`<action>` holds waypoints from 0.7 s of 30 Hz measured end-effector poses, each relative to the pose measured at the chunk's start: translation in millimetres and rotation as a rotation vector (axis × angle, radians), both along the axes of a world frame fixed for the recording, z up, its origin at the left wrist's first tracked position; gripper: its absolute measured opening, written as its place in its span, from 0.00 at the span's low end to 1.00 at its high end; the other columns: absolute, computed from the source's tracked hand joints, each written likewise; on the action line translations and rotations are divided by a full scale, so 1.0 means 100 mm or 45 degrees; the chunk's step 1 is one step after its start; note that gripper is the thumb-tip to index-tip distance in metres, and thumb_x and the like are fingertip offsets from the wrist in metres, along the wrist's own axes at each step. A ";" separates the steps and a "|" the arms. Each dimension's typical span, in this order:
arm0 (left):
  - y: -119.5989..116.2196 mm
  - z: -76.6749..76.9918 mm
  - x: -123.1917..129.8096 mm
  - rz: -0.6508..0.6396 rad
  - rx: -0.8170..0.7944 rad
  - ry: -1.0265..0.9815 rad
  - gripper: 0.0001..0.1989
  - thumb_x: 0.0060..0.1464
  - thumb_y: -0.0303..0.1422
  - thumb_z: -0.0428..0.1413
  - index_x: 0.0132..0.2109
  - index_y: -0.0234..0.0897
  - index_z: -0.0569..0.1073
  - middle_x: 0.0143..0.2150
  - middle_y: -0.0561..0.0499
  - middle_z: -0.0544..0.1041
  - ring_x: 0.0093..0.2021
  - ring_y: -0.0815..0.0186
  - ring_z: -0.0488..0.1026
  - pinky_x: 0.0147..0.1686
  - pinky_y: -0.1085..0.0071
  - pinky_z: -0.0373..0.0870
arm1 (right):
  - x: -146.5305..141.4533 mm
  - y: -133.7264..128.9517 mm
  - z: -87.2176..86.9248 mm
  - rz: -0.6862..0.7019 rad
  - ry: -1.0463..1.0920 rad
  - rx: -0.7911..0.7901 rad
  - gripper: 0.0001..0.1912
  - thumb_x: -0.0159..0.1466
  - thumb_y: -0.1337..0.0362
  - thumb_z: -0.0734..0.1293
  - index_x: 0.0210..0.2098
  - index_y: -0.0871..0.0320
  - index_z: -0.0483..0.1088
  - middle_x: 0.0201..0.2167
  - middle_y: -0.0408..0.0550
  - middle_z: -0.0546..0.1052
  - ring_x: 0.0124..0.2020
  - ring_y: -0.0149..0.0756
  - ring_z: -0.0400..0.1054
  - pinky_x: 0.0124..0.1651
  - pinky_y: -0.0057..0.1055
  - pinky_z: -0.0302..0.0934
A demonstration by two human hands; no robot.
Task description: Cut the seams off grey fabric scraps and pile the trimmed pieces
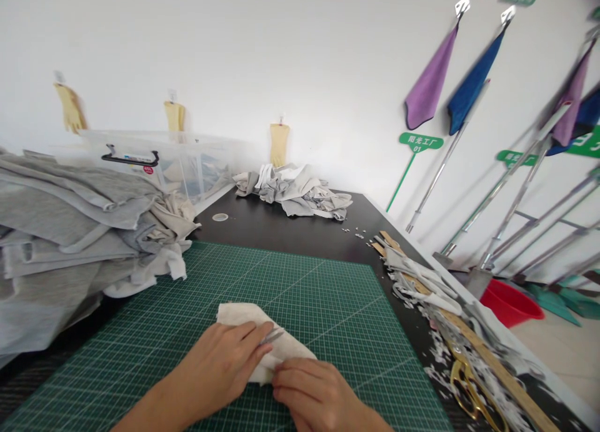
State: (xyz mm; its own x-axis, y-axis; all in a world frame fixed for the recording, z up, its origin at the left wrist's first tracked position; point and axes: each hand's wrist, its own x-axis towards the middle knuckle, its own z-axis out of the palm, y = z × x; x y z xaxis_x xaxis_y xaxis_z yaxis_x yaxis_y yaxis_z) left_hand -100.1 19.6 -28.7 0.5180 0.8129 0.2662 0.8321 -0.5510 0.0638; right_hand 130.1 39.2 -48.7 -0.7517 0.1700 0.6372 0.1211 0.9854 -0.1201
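Note:
A folded piece of off-white cloth (244, 313) lies on the green cutting mat (328, 307). My left hand (229, 357) rests over its left part, fingers closed around a small silvery metal tool (272, 336); the tool's exact kind is hard to make out. My right hand (316, 391) is closed on the cloth's near right edge, its fingertips bent together and partly hiding the fabric.
A grey fabric pile (75, 226) stands on the left, before a clear plastic box (187, 169). Fabric scraps (300, 191) and a tape roll (220, 217) lie farther back. Gold-handled scissors (464, 382) and a wooden ruler (506, 382) lie among scraps on the right.

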 end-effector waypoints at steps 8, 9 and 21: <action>0.00 0.04 -0.02 -0.016 -0.031 0.014 0.15 0.68 0.31 0.42 0.56 0.43 0.67 0.43 0.48 0.78 0.36 0.59 0.77 0.32 0.65 0.70 | -0.01 0.01 -0.02 -0.015 0.025 0.012 0.11 0.66 0.74 0.59 0.43 0.64 0.71 0.38 0.52 0.80 0.44 0.35 0.74 0.45 0.27 0.72; 0.00 0.05 -0.02 -0.019 -0.026 0.013 0.15 0.68 0.31 0.42 0.56 0.43 0.67 0.43 0.48 0.79 0.36 0.60 0.77 0.32 0.65 0.70 | -0.01 0.01 -0.02 -0.015 0.021 0.001 0.11 0.66 0.74 0.59 0.43 0.64 0.71 0.38 0.52 0.80 0.44 0.35 0.74 0.45 0.27 0.72; 0.00 0.10 -0.03 -0.056 -0.040 -0.028 0.14 0.67 0.31 0.45 0.56 0.41 0.69 0.41 0.49 0.78 0.37 0.61 0.77 0.34 0.67 0.71 | 0.02 -0.06 0.08 -0.289 0.548 -0.422 0.16 0.61 0.78 0.60 0.45 0.60 0.74 0.40 0.53 0.79 0.43 0.36 0.75 0.46 0.32 0.72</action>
State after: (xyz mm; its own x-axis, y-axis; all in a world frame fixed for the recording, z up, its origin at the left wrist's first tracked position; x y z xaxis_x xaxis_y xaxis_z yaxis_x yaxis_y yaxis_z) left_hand -102.7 19.9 -18.9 0.5478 0.7977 0.2521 0.8053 -0.5845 0.0995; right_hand 132.5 32.9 -40.4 -0.3587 0.5385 0.7624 0.1969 0.8421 -0.5021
